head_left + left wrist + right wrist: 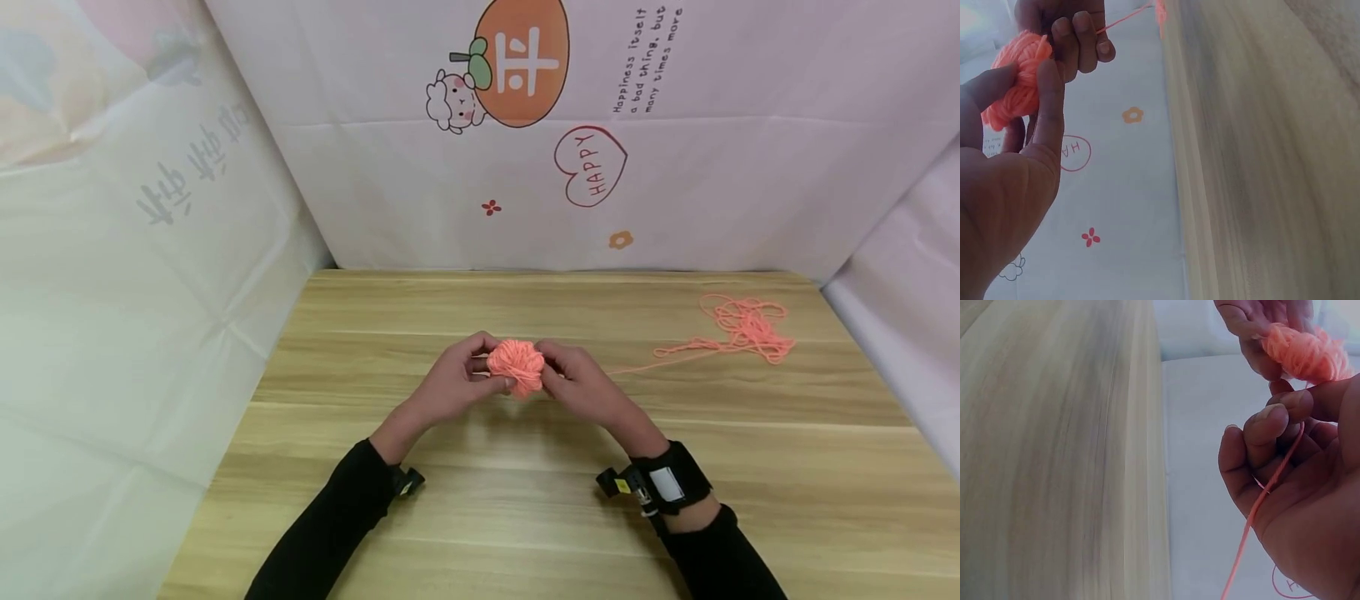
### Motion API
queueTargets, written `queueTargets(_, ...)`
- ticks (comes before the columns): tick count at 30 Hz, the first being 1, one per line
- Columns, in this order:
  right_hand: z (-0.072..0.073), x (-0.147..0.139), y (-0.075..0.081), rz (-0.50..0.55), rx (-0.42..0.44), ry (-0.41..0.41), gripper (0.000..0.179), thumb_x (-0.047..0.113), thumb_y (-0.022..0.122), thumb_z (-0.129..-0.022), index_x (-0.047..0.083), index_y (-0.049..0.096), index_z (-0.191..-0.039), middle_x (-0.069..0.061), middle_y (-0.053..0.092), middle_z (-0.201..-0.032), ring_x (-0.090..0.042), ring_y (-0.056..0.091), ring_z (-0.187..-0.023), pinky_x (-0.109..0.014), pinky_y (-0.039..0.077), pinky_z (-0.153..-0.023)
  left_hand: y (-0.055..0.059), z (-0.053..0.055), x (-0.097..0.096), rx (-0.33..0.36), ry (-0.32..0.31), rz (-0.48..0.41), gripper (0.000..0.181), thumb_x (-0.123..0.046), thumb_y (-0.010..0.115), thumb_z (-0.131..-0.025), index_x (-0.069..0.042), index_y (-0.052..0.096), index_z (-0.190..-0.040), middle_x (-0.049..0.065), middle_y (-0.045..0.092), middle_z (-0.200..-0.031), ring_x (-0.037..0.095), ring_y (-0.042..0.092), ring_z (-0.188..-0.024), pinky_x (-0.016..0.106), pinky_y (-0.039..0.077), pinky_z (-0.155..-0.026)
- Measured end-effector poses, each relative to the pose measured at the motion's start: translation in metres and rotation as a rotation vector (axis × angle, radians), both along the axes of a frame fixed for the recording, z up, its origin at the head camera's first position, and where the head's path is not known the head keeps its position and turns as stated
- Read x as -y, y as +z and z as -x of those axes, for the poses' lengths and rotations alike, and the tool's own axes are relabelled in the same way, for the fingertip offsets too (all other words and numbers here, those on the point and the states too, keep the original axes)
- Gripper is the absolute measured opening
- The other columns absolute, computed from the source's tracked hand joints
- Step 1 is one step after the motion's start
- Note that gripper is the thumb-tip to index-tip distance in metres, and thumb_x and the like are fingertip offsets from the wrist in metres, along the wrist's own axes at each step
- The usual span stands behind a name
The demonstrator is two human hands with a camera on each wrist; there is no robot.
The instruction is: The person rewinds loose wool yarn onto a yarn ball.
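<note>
Yarn tangle [756,332] — printed cloth [405,200] behind

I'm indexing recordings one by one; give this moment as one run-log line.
left hand: pinches ball | right hand: beside ball, holds strand | pile: on table, strand leading to right hand

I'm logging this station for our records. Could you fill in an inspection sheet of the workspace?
Surface: wood-grain tabletop, grain running left to right.
Job's things: coral yarn bundle held above the tabletop; loose yarn tangle lying far right; strand running from the tangle toward the bundle.
Clutter: nothing seen.
Grippers: left hand pinches the bundle; right hand, beside it, has the strand running through its curled fingers.
Cables: nothing seen on the tabletop.
Surroundings: printed pale cloth behind, more at both sides.
</note>
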State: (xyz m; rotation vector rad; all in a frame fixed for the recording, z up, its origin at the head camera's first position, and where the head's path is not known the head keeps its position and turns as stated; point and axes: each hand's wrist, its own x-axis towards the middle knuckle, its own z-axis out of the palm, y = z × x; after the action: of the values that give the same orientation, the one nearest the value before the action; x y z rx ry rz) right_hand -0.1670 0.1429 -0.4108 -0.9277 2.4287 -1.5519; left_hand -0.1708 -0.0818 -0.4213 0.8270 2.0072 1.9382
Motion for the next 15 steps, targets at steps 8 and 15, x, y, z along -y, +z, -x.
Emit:
queueTargets(8,0.012,-0.004,-0.028,-0.062,-0.038,-0.034,0.021,0.023,0.043,-0.106,0.020,0.061,-0.095,0.000,0.046,-0.064,-0.013,0.040,-0.052,-0.027,0.037,-0.047,0.002,0.001,0.003,0.099,0.123,-0.036,0.026,-0.001,0.065,-0.091,0.003,0.052,-0.113,0.018,0.056,-0.112,0.030,0.065,-0.096,0.044,0.056,-0.075)
queueTargets(15,0.012,-0.003,-0.032,-0.146,-0.080,-0.016,0.017,0.023,0.050,-0.103,0.027,0.064,-0.095,0.004,0.052,-0.069,-0.011,0.043,-0.057,-0.027,0.038,-0.050,-0.013,0.009,0.004,0.066,0.245,0.012,0.030,-0.009,0.070,-0.090,0.000,0.054,-0.113,0.015,0.060,-0.107,0.027,0.066,-0.090,0.036,0.058,-0.069)
